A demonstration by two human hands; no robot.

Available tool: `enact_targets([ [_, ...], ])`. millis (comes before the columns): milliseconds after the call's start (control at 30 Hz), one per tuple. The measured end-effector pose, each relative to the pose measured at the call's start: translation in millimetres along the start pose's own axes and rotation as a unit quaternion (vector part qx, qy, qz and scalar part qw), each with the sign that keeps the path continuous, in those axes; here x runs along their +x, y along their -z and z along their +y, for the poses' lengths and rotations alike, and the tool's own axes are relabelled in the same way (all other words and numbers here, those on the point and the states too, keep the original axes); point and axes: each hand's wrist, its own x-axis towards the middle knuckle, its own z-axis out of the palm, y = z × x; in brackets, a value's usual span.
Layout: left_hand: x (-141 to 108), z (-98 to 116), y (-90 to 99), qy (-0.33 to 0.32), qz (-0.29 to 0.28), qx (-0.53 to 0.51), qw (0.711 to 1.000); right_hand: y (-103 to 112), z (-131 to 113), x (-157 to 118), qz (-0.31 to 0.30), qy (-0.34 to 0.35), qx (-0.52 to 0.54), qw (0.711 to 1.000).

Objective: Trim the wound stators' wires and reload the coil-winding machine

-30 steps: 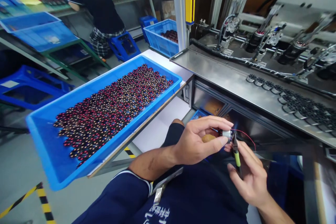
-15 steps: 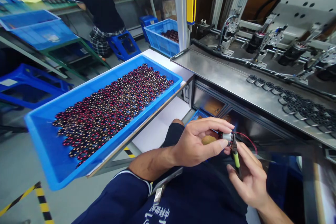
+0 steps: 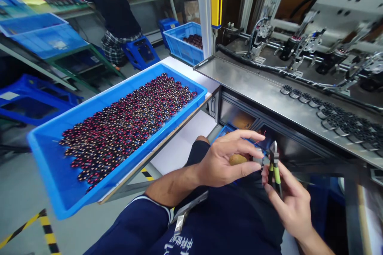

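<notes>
The pliers-like cutter [image 3: 275, 163] has come away from the small silvery part [image 3: 257, 161] and now stands nearly upright just beside it, tip up, in the right hand [image 3: 292, 201]. The long red loop that arced out past the cutter is gone from there; a short red strand [image 3: 257, 142] shows near the raised index finger of the left hand [image 3: 223, 159]. That suggests a cut has just been made, or the wire has been drawn aside, so this bit of trimming looks done or close to it, though the wire ends are too small to judge. The fingers of the left hand are narrow, pinching the part between thumb and fingertips above the lap; those of the right are wrapped around the cutter's green-and-black handles. The blue tray [image 3: 55, 175] of dark and red wound pieces [image 3: 128, 123] is unchanged on the table [image 3: 178, 63], well apart from both hands.
</notes>
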Motion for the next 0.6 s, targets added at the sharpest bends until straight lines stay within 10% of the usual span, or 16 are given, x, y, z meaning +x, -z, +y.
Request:
enact_targets([
  [233,4,-11,7.9,-0.175,-0.019,0.161,0.971,20,-13,-7,-0.025,-0.062,0.03,0.997],
  [600,1,-13,13.2,-0.238,-0.036,0.319,0.917,42,-52,-7,-0.122,-0.102,0.028,0.987],
])
